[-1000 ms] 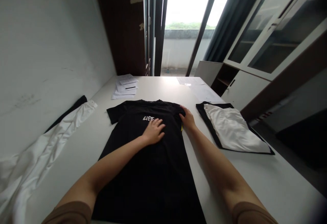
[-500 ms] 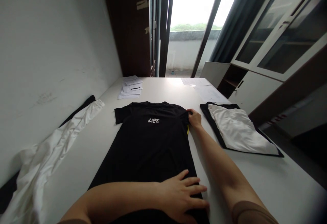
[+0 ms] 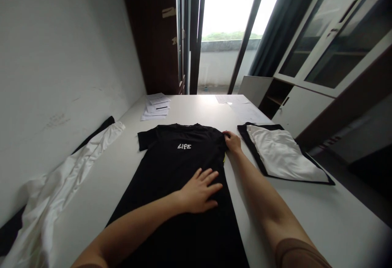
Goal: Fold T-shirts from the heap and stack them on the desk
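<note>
A black T-shirt [image 3: 171, 178] lies spread on the white table [image 3: 196, 111], its collar toward the far end and a small white print near the chest. Flat on its middle rests my left hand [image 3: 202, 192], fingers spread. At the shirt's right sleeve is my right hand [image 3: 232, 141], its thumb and fingers pinching the black fabric. A bit of yellow shows along the shirt's right side, just below that hand. The left sleeve lies stretched outward, and the shirt's lower part runs out of view at the bottom.
To the right lies a folded white garment [image 3: 278, 153] on a folded black one [image 3: 259, 160]. White clothing [image 3: 70, 174] with black fabric lies along the left wall. Papers [image 3: 157, 107] sit at the far left of the table, and more sheets [image 3: 245, 109] at the far right.
My left hand has moved up and inward, from the shirt's lower right edge to its middle. My right hand stays at the right sleeve.
</note>
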`<action>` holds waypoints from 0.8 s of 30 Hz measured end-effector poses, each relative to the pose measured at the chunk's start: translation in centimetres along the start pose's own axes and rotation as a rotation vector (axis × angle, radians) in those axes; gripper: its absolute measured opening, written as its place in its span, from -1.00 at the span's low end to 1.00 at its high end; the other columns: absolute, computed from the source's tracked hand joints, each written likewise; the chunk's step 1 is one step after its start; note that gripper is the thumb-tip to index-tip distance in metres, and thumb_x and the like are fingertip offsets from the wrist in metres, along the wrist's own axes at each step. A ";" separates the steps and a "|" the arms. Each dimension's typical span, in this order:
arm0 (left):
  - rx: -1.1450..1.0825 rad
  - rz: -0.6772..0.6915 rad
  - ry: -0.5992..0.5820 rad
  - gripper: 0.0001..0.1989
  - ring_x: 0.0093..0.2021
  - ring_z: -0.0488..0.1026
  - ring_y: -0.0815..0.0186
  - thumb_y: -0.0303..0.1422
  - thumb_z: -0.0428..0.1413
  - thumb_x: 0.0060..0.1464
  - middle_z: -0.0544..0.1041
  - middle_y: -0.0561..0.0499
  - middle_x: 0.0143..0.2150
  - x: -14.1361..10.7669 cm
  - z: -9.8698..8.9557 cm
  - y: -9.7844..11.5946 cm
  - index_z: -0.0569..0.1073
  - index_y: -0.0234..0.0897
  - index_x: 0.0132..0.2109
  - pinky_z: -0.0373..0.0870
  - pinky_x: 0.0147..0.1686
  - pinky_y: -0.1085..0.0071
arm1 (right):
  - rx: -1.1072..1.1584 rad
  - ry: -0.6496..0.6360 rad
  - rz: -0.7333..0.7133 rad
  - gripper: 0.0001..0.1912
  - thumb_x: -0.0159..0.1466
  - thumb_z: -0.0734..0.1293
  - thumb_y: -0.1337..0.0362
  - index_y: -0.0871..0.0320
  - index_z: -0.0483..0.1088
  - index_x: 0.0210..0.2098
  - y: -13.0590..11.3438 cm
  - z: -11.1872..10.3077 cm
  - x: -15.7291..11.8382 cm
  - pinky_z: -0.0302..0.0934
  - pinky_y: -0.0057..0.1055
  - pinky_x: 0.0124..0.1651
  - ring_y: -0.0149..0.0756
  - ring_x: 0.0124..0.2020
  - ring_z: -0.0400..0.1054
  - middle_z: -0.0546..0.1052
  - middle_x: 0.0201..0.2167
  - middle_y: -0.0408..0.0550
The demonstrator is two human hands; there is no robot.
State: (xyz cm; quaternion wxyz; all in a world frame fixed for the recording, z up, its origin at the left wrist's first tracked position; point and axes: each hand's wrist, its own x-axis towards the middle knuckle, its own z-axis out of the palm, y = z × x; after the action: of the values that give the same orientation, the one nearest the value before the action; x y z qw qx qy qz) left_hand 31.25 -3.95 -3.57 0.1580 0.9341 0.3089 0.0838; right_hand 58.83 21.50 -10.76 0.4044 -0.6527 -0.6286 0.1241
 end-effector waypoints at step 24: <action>0.230 -0.901 0.108 -0.21 0.56 -0.24 -0.12 0.21 -0.29 0.33 -0.15 -0.06 0.59 -1.0 -2.1 -25.1 0.00 -0.02 0.54 -0.24 0.42 -0.25 | -0.124 0.138 0.047 -0.57 0.28 0.13 0.45 0.15 0.54 -0.02 -1.6 -1.3 -1.4 0.27 -0.21 0.11 -0.07 -0.04 0.41 0.53 -0.06 0.14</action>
State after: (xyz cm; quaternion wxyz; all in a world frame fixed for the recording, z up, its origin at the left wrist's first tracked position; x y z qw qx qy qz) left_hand 16.13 14.99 -10.41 0.0577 0.7126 0.6989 0.0207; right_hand 58.31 19.59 -9.37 0.4028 -0.6980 -0.5901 0.0492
